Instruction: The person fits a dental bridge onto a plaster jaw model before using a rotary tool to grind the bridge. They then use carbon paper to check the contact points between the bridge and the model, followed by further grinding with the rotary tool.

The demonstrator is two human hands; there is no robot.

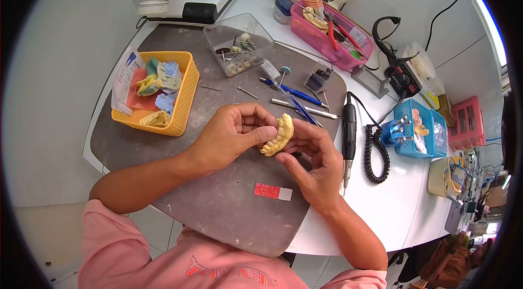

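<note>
A pale yellow dental cast (281,137) with a row of teeth is held upright over the grey mat (218,191). My left hand (231,135) grips its left side, the thumb pressed on the teeth and the fingers curled behind. On the cast's other side, my right hand (313,161) has its fingers round the back edge, with the thumb near the lower end. A red and white strip (268,191) lies flat on the mat just below my hands.
At the left stands a yellow basket (188,90) with impressions and another cast. Behind are a clear box of burs (239,44), blue pens, a pink basket (305,27) with pliers, and a black handpiece (348,131) with a coiled cord. Blue baskets (411,147) stand right.
</note>
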